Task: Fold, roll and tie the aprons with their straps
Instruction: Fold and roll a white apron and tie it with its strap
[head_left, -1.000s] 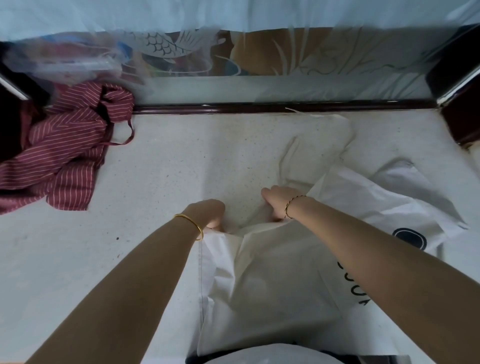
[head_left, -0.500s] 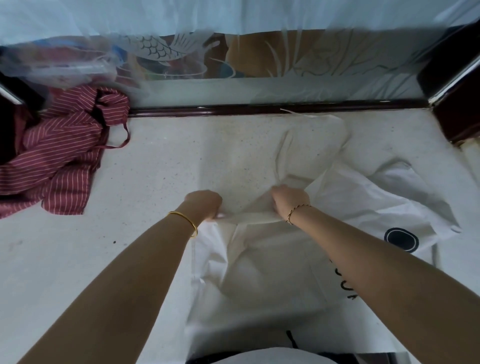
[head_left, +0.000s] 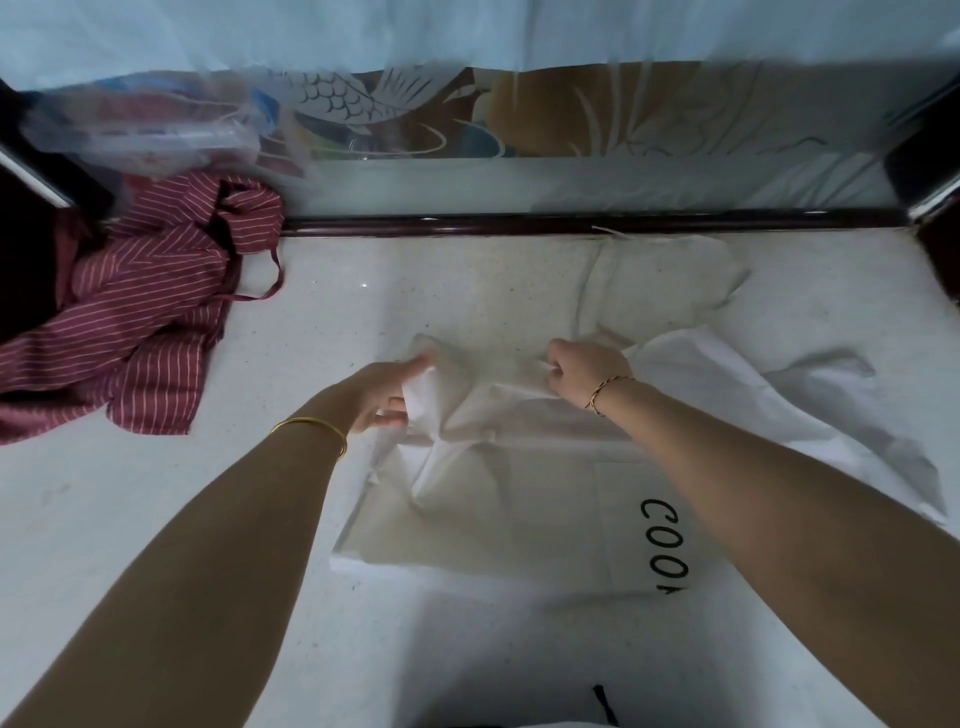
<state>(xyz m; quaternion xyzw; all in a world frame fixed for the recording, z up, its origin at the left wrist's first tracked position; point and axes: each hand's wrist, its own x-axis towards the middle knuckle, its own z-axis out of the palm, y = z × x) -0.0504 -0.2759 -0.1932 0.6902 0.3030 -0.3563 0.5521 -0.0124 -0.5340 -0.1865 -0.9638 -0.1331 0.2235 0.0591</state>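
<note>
A white apron (head_left: 519, 499) with black lettering lies crumpled on the pale speckled counter (head_left: 156, 519) in front of me. My left hand (head_left: 382, 397) grips a bunched fold at the apron's far left corner, fingers curled into the cloth. My right hand (head_left: 582, 371) pinches the apron's far edge a little to the right. A white strap loop (head_left: 670, 280) trails from the apron toward the back rail. A dark red striped apron (head_left: 130, 322) lies heaped at the left, its thin strap (head_left: 270, 280) looping onto the counter.
A dark wooden rail (head_left: 571, 226) and a glass panel with fish artwork (head_left: 467, 119) close off the counter's far side. A clear plastic bag (head_left: 140, 130) sits at the back left. Dark frames stand at both far corners.
Both hands have lifted and pulled the white apron's far edge away from me. The apron now lies further out on the counter and its lettering shows more fully.
</note>
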